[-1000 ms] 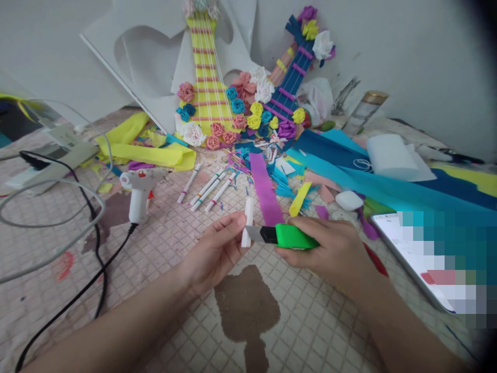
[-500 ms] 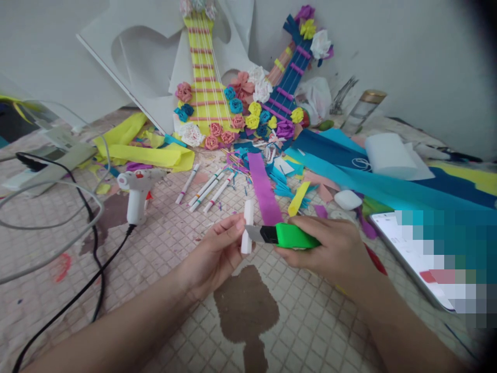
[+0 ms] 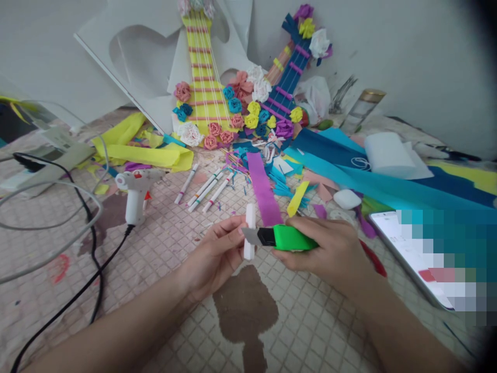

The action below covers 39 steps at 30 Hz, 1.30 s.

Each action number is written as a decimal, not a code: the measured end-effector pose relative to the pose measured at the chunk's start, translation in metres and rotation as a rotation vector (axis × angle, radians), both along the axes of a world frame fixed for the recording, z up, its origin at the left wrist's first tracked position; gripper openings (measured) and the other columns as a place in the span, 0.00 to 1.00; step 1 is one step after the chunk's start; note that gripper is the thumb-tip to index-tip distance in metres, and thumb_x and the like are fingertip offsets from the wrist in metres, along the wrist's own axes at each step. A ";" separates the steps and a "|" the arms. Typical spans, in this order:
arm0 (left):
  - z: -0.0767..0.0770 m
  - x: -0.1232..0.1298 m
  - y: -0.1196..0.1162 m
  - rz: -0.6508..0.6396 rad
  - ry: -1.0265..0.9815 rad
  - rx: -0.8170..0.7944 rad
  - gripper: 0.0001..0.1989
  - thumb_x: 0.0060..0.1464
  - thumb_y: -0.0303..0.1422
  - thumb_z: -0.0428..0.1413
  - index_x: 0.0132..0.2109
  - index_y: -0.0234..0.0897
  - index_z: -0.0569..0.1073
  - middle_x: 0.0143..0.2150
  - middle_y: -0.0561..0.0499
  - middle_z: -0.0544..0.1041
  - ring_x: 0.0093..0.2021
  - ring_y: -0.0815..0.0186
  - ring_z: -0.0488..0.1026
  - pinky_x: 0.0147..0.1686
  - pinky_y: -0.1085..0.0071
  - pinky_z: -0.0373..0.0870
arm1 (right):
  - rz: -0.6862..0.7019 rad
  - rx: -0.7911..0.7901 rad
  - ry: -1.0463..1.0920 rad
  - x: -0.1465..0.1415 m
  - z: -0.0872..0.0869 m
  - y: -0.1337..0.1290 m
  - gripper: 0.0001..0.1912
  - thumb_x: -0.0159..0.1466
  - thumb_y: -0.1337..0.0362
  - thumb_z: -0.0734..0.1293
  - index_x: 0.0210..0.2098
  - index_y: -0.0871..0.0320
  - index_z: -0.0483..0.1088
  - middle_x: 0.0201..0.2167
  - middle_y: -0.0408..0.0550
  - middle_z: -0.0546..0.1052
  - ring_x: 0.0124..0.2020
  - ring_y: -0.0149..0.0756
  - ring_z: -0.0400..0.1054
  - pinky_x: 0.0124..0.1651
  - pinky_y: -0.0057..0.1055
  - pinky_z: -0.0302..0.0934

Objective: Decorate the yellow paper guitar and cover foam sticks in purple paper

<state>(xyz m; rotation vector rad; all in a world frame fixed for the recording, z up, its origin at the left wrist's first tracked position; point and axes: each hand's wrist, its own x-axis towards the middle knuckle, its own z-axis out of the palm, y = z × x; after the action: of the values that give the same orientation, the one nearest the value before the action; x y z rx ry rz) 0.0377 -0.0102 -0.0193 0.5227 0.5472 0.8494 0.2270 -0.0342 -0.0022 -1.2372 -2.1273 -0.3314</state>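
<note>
Between the thumb and fingers of my left hand is a small white foam strip, held upright above the table. My right hand grips a green utility knife with a black front end. Its bare blade lies across the middle of the strip, its tip close to my left thumb. Beyond my hands a purple paper strip lies on the table, with a short yellow paper strip to its right.
A white glue gun with a black cord stands at left. Several markers lie mid-table. Yellow and blue paper guitars lean at the back. At right are blue crepe paper and a phone.
The foam strip has shifted slightly right and down and turned a little in my left hand. The blade has moved slightly left relative to the strip. Both hands keep their grips.
</note>
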 end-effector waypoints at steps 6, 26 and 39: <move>-0.001 0.000 0.000 -0.036 -0.036 0.008 0.09 0.44 0.31 0.64 0.33 0.33 0.74 0.26 0.55 0.71 0.25 0.76 0.67 0.27 0.82 0.66 | 0.001 -0.010 0.028 0.003 0.000 -0.001 0.16 0.57 0.49 0.64 0.26 0.56 0.66 0.18 0.44 0.74 0.19 0.33 0.69 0.20 0.29 0.57; -0.001 -0.003 -0.001 -0.074 -0.075 -0.006 0.09 0.41 0.29 0.65 0.33 0.32 0.76 0.26 0.53 0.74 0.25 0.77 0.69 0.28 0.83 0.67 | -0.010 -0.005 0.032 0.002 0.002 -0.001 0.17 0.58 0.49 0.63 0.25 0.57 0.67 0.18 0.44 0.74 0.18 0.32 0.68 0.20 0.29 0.57; 0.004 -0.002 -0.002 -0.074 -0.063 0.038 0.06 0.45 0.30 0.63 0.31 0.31 0.75 0.21 0.55 0.69 0.22 0.78 0.65 0.25 0.84 0.65 | -0.025 0.011 0.021 0.005 0.002 -0.002 0.18 0.57 0.48 0.64 0.25 0.57 0.67 0.18 0.44 0.74 0.18 0.32 0.68 0.21 0.29 0.57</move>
<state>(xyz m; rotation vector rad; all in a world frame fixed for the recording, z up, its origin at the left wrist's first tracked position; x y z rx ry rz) 0.0355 -0.0123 -0.0150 0.5457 0.4525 0.8038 0.2318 -0.0366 0.0001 -1.2571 -2.0910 -0.3391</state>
